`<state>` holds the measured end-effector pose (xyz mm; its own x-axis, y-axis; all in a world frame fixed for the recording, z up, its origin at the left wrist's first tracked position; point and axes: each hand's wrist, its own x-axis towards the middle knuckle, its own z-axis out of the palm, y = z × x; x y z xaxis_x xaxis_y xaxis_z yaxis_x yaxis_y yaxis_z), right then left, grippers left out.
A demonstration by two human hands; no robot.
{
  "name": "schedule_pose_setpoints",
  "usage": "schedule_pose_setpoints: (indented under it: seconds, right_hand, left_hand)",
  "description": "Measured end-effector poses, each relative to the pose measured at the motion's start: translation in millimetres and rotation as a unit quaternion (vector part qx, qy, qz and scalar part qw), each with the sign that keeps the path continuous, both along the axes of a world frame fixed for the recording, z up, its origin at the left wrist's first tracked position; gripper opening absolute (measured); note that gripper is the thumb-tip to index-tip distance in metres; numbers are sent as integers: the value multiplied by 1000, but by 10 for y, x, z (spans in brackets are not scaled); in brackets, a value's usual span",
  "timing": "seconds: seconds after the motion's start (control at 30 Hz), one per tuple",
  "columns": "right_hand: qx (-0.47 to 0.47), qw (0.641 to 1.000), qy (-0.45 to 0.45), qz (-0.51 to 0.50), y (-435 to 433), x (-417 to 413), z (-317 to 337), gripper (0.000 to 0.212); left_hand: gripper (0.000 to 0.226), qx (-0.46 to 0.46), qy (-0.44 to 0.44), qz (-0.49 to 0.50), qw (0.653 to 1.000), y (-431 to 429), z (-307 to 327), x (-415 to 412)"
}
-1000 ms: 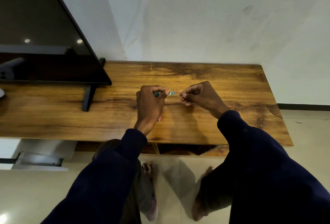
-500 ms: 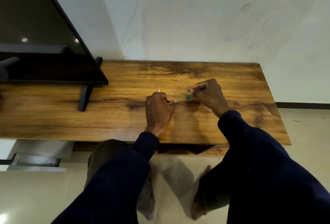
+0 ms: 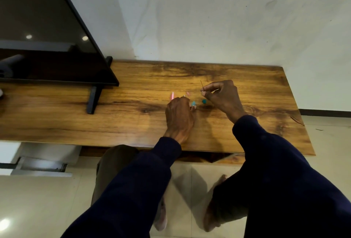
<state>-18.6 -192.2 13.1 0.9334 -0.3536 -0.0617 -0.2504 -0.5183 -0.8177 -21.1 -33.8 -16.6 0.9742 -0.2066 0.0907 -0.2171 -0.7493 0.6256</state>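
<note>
My right hand hovers just above the wooden table and pinches a thin dark needle that points up and away. A teal bead lies on the wood below its fingertips. My left hand rests on the table with curled fingers, its thumb and forefinger closed on a light blue bead. A pink bead and a smaller pink bead lie just beyond the left knuckles. No thread is clear enough to make out.
A black flat screen stands on the table's left half on a dark foot. A white wall backs the table. The table's right end drops to a tiled floor, where my bare feet show.
One second ago both hands held a teal bead between them above the table. The teal bead now lies on the wood, my left hand has dropped to the light blue bead, and my right hand has lifted slightly.
</note>
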Motion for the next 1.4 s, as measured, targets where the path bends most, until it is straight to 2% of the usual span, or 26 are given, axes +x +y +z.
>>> schedule_pose_setpoints:
  seconds: [0.17, 0.3, 0.43, 0.6, 0.73, 0.9, 1.13, 1.4]
  right_hand:
    - [-8, 1000, -4, 3, 16, -9, 5, 9]
    - [5, 1000, -15, 1, 33, 6, 8, 10]
    - [14, 1000, -14, 5, 91, 45, 5, 9]
    - [18, 1000, -8, 9, 159, 73, 29, 14]
    - [20, 1000, -7, 9, 165, 64, 51, 13]
    - [44, 999, -16, 4, 172, 44, 83, 10]
    - [112, 993, -39, 18, 269, 59, 175, 16]
    - [192, 970, -128, 77, 390, 70, 489, 20]
  left_hand:
    - [17, -37, 10, 6, 999, 85, 9, -5]
    - [14, -75, -25, 79, 994, 300, 82, 104]
    - [20, -37, 15, 123, 992, 472, 74, 282]
    - [27, -11, 82, 108, 991, 461, 3, 352]
    - [32, -7, 93, 98, 991, 440, -17, 353]
    - [22, -14, 85, 84, 993, 430, 5, 359]
    - [8, -93, 30, 73, 993, 479, 181, 234]
    - [20, -195, -27, 27, 980, 545, 471, 43]
